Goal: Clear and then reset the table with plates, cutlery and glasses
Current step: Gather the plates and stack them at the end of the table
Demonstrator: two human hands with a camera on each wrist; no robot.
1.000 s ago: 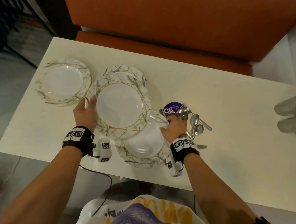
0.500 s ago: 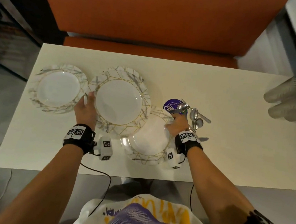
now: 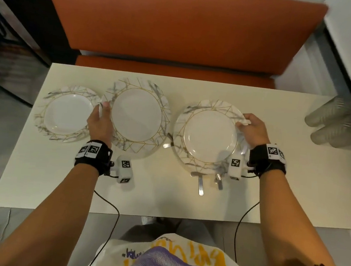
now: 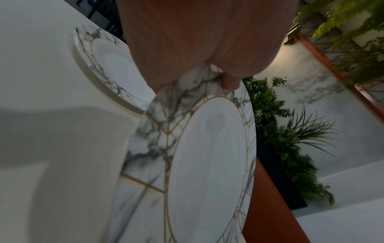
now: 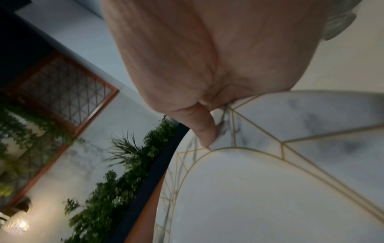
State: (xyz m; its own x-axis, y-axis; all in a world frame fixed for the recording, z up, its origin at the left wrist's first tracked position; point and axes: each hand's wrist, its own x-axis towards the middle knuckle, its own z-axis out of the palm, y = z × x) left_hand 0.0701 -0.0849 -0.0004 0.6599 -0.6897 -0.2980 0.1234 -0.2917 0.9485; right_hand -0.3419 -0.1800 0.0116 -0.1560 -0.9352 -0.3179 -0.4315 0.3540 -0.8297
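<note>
Three marble-patterned plates with gold lines stand in a row across the white table [image 3: 293, 199]. My left hand [image 3: 101, 115] grips the left rim of the middle plate [image 3: 136, 118], thumb on top; the same plate [image 4: 207, 164] fills the left wrist view. The left plate [image 3: 67, 114] lies flat beside it. My right hand [image 3: 251, 127] pinches the right rim of the right plate [image 3: 209, 136], and the thumb presses its rim [image 5: 239, 134]. That plate covers the cutlery [image 3: 200, 182], whose handles stick out from under its near edge.
Several clear ribbed glasses [image 3: 340, 122] lie at the table's far right edge. An orange bench seat [image 3: 176, 29] runs behind the table. Wrist camera cables [image 3: 110, 208] hang over the near edge. Green plants [image 4: 290, 148] stand beyond the bench.
My right hand has carried its plate from in front of me to the right, over the cutlery and coaster. The middle plate has shifted slightly with my left hand.
</note>
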